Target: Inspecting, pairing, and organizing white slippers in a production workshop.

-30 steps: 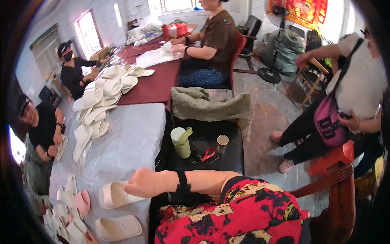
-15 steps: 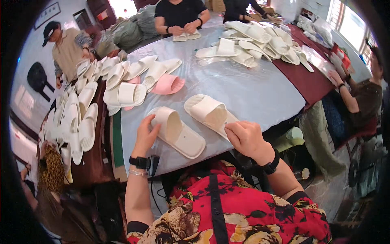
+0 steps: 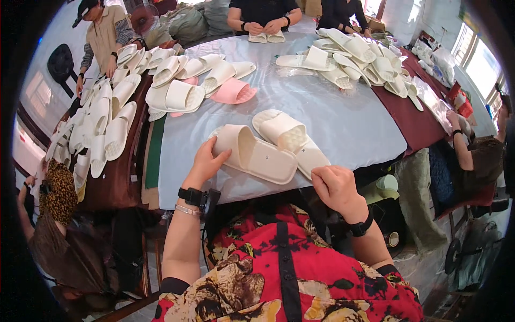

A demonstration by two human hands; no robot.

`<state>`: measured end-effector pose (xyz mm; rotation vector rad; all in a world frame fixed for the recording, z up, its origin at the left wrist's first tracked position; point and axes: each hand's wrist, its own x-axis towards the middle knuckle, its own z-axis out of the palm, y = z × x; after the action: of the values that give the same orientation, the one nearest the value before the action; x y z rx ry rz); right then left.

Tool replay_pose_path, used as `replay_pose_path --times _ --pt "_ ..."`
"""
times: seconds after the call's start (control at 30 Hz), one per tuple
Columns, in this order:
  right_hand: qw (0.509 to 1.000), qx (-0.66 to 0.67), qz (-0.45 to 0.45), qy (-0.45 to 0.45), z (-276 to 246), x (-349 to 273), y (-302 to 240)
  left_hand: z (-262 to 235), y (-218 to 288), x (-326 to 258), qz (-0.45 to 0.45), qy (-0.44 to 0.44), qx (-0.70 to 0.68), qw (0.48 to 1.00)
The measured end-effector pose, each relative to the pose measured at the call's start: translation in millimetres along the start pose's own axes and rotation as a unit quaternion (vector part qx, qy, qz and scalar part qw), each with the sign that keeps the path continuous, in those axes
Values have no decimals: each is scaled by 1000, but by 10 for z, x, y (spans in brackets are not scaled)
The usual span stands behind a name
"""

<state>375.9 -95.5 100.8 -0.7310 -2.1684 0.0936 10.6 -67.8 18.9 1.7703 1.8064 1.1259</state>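
Observation:
Two cream slippers lie side by side at the near edge of the table (image 3: 343, 129), which is covered with clear plastic. My left hand (image 3: 206, 161) rests on the toe end of the left slipper (image 3: 255, 155), fingers spread over it. My right hand (image 3: 335, 185) is loosely curled at the table edge, touching the heel of the right slipper (image 3: 287, 134). Whether either hand truly grips a slipper is unclear.
Several cream slippers and a pink pair (image 3: 233, 92) are piled across the table's far half and on the brown table (image 3: 115, 177) at left. Several people sit around, one opposite holding a slipper pair (image 3: 267, 37). A green cup (image 3: 387, 183) sits low at right.
The view swung from the room's side to the table a second ago. Over the last half second both hands stayed on the two slippers, which sit slightly closer to me.

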Motion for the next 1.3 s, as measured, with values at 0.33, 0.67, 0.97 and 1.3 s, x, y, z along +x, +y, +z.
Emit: replay_pose_path --times 0.33,0.67,0.97,1.3 --pt "994 -49 -5 -96 318 120 64 97 -14 -140 38 57 -27 997" --pt "980 -39 -28 -194 1004 603 140 -78 9 -200 -64 110 -135 983" --pt "959 -44 -14 -280 1148 689 177 -616 42 378 -131 -36 102 985" --pt "959 -2 -3 -283 1178 714 206 -151 -32 924 -119 -92 92 984"
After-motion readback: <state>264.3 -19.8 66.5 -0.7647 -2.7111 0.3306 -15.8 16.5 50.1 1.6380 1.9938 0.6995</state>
